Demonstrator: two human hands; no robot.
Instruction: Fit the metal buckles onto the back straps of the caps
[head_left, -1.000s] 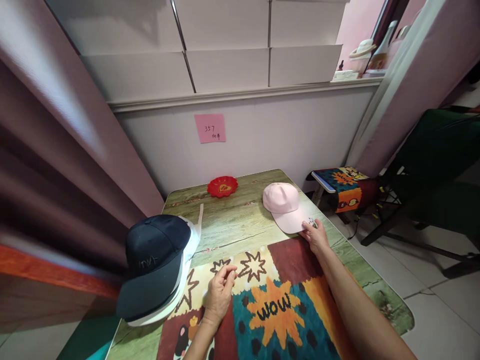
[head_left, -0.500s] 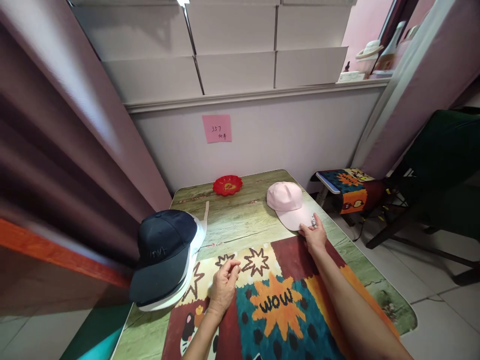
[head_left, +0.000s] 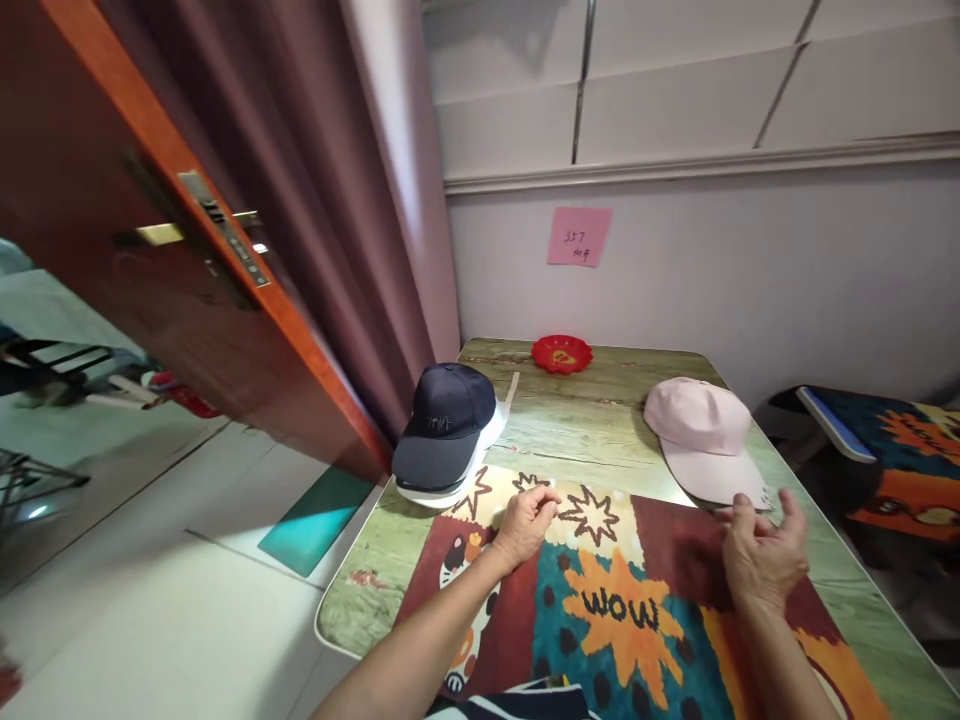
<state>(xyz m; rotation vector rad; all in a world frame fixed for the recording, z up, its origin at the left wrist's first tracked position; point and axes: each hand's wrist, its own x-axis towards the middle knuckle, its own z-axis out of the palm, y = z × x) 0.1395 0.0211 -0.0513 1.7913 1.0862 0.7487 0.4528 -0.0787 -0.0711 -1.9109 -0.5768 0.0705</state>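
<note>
fingers of the right hand [head_left: 766, 560] spread open, gripping nothing, at the brim of the pink cap [head_left: 699, 420], contact uncertain; those of the left hand [head_left: 525, 525] curl loosely closed over the patterned mat [head_left: 556, 590], apparently empty. the right fingertips, on the brim a moment earlier, have loosened, suggesting that the cap now rests unheld near the right edge of the table [head_left: 577, 430]. the dark cap [head_left: 452, 400] covers a white cap [head_left: 487, 437] at left; farthest lies the red dish [head_left: 542, 352].

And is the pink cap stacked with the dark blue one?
No, the pink cap sits near the right hand, well apart from the dark blue cap on the left.
</note>
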